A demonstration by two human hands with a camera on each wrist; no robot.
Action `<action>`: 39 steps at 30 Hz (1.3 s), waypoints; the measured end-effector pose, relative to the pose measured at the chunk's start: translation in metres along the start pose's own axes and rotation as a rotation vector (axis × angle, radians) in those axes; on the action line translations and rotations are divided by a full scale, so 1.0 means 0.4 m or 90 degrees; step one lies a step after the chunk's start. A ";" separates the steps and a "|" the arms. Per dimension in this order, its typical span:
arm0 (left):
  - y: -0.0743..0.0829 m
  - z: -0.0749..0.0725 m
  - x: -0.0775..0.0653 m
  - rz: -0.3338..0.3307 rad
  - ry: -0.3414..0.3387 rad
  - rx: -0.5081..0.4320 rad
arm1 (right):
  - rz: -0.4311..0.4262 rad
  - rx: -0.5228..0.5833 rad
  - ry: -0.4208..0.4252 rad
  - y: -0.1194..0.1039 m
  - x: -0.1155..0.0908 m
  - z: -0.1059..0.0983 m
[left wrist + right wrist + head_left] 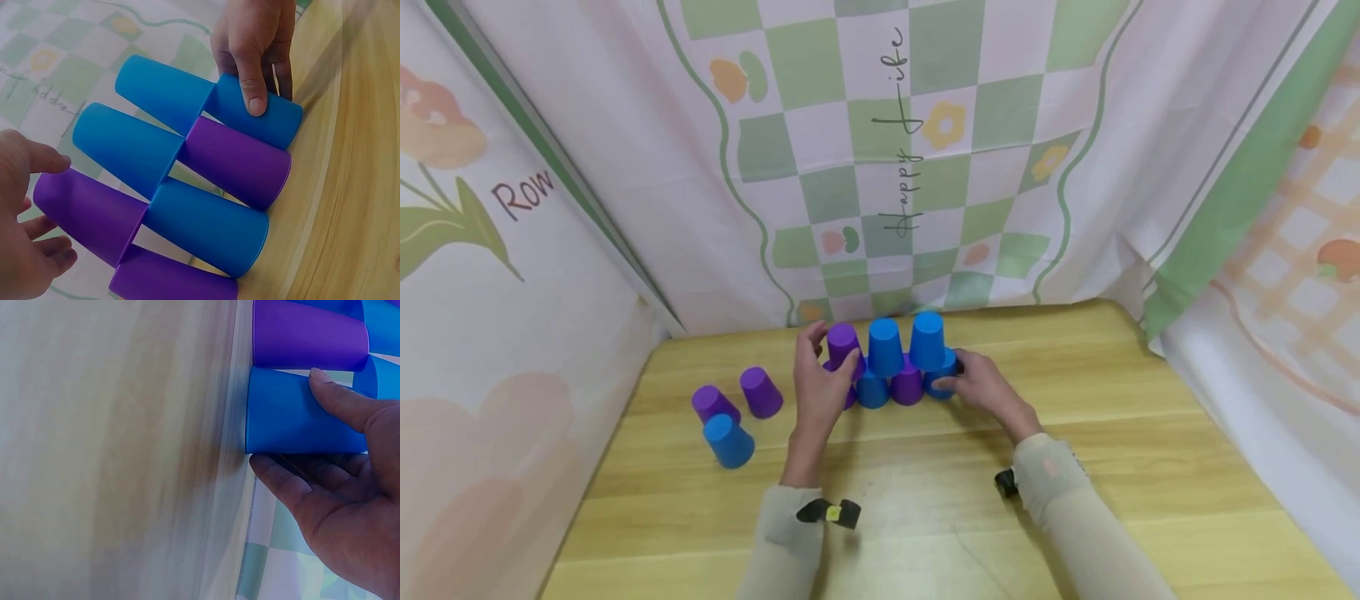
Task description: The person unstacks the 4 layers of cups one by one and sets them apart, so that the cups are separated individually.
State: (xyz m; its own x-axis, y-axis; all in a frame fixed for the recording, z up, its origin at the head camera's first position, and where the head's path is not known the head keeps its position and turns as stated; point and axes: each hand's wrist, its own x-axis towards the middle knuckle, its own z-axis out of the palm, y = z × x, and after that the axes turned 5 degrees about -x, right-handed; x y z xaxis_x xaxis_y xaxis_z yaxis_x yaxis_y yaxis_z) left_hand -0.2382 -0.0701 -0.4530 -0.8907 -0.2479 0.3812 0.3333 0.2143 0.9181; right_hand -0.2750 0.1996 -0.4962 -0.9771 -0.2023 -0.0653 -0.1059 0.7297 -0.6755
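Upside-down cups stand in two tiers, the upper cups resting across the lower ones. My left hand is spread loosely around the upper-left purple cup. In the left wrist view, its thumb tip is right at that cup's closed end, and its other fingers are spread beside it. My right hand holds the lower-right blue cup, thumb on one side and fingers along the other. Two upper blue cups, one in the middle and one at the right, stand above a lower blue cup and a purple cup.
To the left on the wooden table stand two more purple cups, one nearer and one farther, and a blue cup. A patterned curtain hangs right behind the tiers.
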 end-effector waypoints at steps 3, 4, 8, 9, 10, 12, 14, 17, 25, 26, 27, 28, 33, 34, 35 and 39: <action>-0.005 0.007 0.003 -0.001 -0.004 -0.005 | 0.004 0.001 0.000 0.001 0.002 0.001; -0.006 0.009 0.003 -0.004 -0.005 -0.008 | 0.004 0.000 0.000 0.002 0.004 0.001; -0.009 0.014 0.002 -0.014 -0.012 -0.018 | 0.002 0.001 0.004 0.003 0.004 0.004; -0.010 0.015 0.001 -0.017 -0.013 -0.021 | 0.001 0.001 0.006 0.003 0.003 0.004; -0.010 0.016 0.001 -0.018 -0.014 -0.022 | -0.001 0.001 0.009 0.002 0.002 0.004; -0.011 0.018 0.000 -0.022 -0.017 -0.024 | -0.007 -0.001 0.011 0.000 0.001 0.002; -0.012 0.019 -0.001 -0.022 -0.018 -0.024 | -0.013 -0.003 0.013 -0.001 0.001 0.003; -0.015 0.021 -0.003 -0.022 -0.018 -0.024 | -0.017 -0.004 0.013 0.000 0.001 0.004; -0.015 0.028 -0.002 -0.040 -0.013 -0.027 | -0.012 -0.005 0.022 0.002 0.000 0.007; -0.015 0.028 -0.002 -0.042 -0.013 -0.025 | -0.012 -0.004 0.024 0.002 0.000 0.007; -0.014 0.027 -0.002 -0.043 -0.013 -0.025 | -0.012 -0.003 0.023 0.001 -0.001 0.008; -0.014 0.027 -0.002 -0.043 -0.014 -0.024 | -0.012 -0.002 0.024 0.001 -0.001 0.008; -0.015 0.028 -0.004 -0.049 -0.017 -0.022 | -0.008 -0.003 0.025 -0.001 -0.002 0.009; -0.016 0.028 -0.005 -0.051 -0.016 -0.021 | -0.008 -0.003 0.025 -0.001 -0.003 0.009; -0.016 0.028 -0.006 -0.053 -0.015 -0.019 | -0.007 -0.003 0.025 -0.001 -0.003 0.010; -0.018 0.031 -0.007 -0.056 -0.013 -0.014 | -0.009 -0.002 0.023 0.000 -0.004 0.010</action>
State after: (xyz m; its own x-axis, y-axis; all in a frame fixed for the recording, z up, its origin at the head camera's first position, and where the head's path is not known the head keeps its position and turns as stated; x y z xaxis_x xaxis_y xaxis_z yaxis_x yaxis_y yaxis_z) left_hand -0.2417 -0.0594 -0.4619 -0.9229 -0.2455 0.2964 0.2598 0.1710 0.9504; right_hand -0.2727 0.1975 -0.4989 -0.9816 -0.1886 -0.0289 -0.1203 0.7295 -0.6733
